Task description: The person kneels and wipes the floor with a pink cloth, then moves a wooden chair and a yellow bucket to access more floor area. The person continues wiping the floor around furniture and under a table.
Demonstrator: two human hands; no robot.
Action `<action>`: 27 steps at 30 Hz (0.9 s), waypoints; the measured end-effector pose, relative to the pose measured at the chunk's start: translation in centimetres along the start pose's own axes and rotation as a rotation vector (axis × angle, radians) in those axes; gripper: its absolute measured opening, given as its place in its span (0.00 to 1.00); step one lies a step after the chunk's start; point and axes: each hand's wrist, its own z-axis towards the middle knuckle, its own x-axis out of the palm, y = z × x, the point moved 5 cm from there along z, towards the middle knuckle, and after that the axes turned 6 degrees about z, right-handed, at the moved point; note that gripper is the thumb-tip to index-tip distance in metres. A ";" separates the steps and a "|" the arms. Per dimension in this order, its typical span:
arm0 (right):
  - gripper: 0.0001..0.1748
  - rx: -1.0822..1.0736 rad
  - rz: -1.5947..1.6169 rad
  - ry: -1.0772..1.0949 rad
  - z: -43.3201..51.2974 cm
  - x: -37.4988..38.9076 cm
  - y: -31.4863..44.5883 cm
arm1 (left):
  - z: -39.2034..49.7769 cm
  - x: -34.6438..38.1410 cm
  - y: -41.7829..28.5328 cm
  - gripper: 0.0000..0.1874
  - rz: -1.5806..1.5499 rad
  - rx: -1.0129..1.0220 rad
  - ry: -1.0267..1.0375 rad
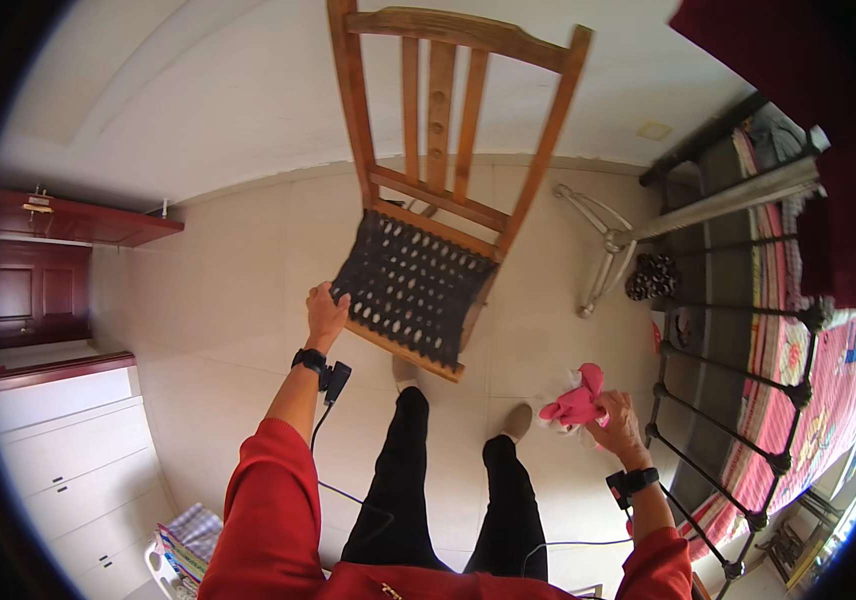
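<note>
A wooden chair (pixel 428 360) with a slatted back and a dark woven seat (pixel 416 281) stands before me, its back toward the wall. My left hand (pixel 326 315) grips the seat's left front corner, fingers over the woven edge. On the right, my right hand (pixel 619 424) holds a bunched pink and white cloth (pixel 578 397) above the floor, apart from the chair. Each wrist wears a black band with a small cabled device.
A metal-framed bed (pixel 728 375) with pink patterned bedding runs along the right. Near its far end stands a metal stand (pixel 611 240) with splayed feet. White drawers (pixel 82 487) and a dark red door (pixel 34 289) are at left.
</note>
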 end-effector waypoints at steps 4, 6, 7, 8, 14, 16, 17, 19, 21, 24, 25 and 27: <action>0.18 -0.229 -0.019 -0.083 8.9 1.4 6.2 | 4.3 0.6 2.8 0.32 0.033 -0.066 -0.008; 0.18 -0.151 0.098 -0.122 13.5 1.3 8.0 | 5.3 2.3 5.0 0.40 0.045 -0.241 0.017; 0.17 -0.171 0.149 -0.154 16.0 0.9 9.1 | 5.8 3.3 6.3 0.44 0.003 -0.300 0.084; 0.16 -0.147 0.221 -0.194 18.6 0.5 10.1 | 5.7 4.4 7.4 0.46 -0.141 -0.386 0.107; 0.12 -0.234 0.484 -0.315 28.3 -4.4 16.6 | 1.4 8.4 9.1 0.28 -1.330 -0.953 0.182; 0.11 -0.162 0.743 -0.280 29.5 -5.1 17.2 | 0.7 8.0 7.2 0.23 -1.683 -0.983 0.143; 0.12 -0.110 0.753 -0.352 30.1 -5.3 17.2 | 0.4 7.7 6.5 0.22 -1.717 -1.029 0.102; 0.12 -0.049 0.982 -0.417 31.0 -5.2 17.1 | 0.4 7.2 5.8 0.21 -1.706 -1.123 -0.009; 0.12 -0.068 0.921 -0.402 31.5 -5.6 17.4 | 0.4 7.2 5.9 0.21 -1.611 -1.194 -0.158; 0.13 -0.139 0.822 -0.382 32.1 -6.1 18.6 | 0.3 8.9 6.7 0.19 -1.580 -1.214 -0.298; 0.13 -0.184 0.801 -0.362 31.9 -6.0 19.5 | -0.2 9.7 7.1 0.20 -1.560 -1.245 -0.319; 0.14 -0.254 0.691 -0.311 32.0 -5.6 22.2 | -0.4 9.4 8.7 0.21 -1.487 -0.957 -0.371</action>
